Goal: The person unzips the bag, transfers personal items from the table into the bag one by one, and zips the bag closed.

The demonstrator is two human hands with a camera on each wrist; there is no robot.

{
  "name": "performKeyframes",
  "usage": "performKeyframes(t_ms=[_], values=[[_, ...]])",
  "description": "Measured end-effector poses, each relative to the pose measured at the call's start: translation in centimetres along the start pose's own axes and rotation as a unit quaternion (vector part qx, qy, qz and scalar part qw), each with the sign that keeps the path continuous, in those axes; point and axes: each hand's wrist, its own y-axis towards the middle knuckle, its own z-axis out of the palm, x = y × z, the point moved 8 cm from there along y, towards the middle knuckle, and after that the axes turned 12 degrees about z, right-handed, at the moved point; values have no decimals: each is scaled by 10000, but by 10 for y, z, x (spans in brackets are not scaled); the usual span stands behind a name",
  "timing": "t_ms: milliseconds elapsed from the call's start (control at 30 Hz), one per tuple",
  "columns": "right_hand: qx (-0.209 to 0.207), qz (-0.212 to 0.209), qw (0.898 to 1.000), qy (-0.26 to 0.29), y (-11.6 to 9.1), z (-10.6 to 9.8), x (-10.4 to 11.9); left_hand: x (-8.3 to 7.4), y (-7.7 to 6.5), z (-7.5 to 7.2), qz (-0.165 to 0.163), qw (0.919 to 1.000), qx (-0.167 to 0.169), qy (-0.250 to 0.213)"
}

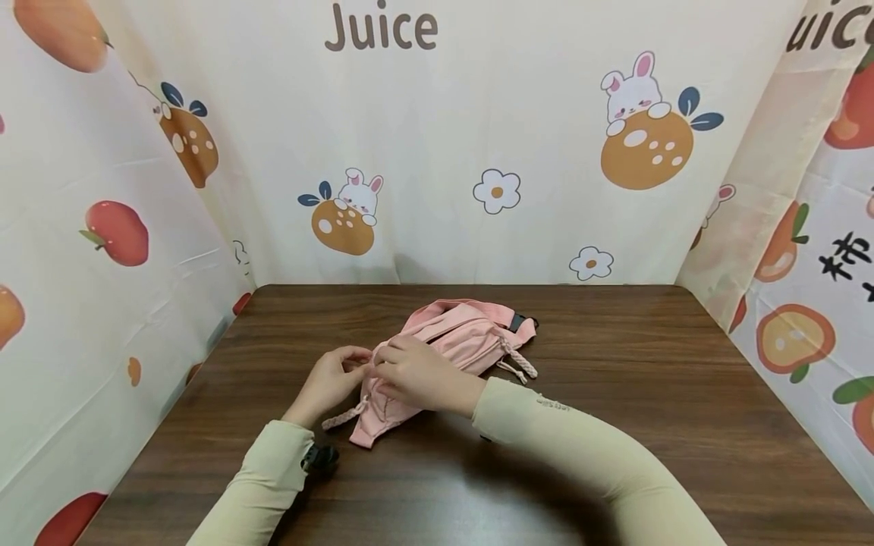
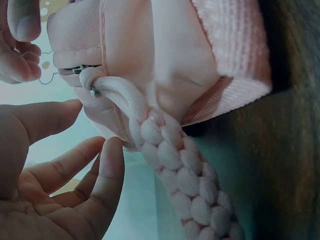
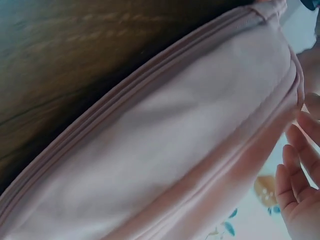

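A pink waist bag (image 1: pixel 471 345) lies slantwise on the table, its left end between my hands. My left hand (image 1: pixel 334 383) is beside that end with fingers loosely spread. In the left wrist view, its upper fingertip (image 2: pixel 75 107) is right at the bag's edge, and nothing is between thumb and fingers. A braided zipper pull (image 2: pixel 175 165) hangs from a metal slider there. My right hand (image 1: pixel 416 371) reaches over the bag's near side in the head view. Its fingers (image 3: pixel 295 165) are loosely bent by the bag's edge in the right wrist view.
The bag's strap (image 1: pixel 451 305) and black buckle (image 1: pixel 522 322) lie at its far right. Another braided pull (image 1: pixel 522 360) rests on the brown wooden table (image 1: pixel 614 364). A fruit-printed curtain (image 1: pixel 437 136) encloses the back and sides.
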Motion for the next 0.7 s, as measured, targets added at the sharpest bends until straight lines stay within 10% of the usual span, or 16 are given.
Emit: performKeyframes(t_ms=[700], values=[[376, -44, 9892, -1413, 7, 39, 42, 17, 2, 2, -181, 9967, 190, -768]])
